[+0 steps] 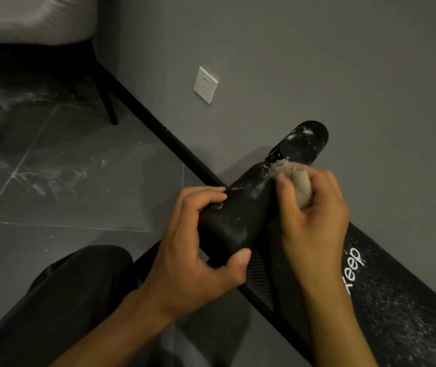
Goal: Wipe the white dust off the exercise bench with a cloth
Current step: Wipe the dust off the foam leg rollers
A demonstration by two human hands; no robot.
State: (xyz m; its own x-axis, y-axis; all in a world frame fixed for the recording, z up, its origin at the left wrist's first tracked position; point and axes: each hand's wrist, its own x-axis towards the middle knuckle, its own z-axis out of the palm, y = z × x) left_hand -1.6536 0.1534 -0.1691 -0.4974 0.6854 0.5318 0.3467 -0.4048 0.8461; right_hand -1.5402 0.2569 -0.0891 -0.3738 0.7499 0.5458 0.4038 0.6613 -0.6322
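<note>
The left hand is curled round the near black foam roller of the black padded exercise bench and holds it steady. The right hand grips a balled-up tan cloth and presses it on that roller's far end. This looks like the wiping step, part done. White dust shows on the far black roller and the long pad, so the cloth should rub there next
</note>
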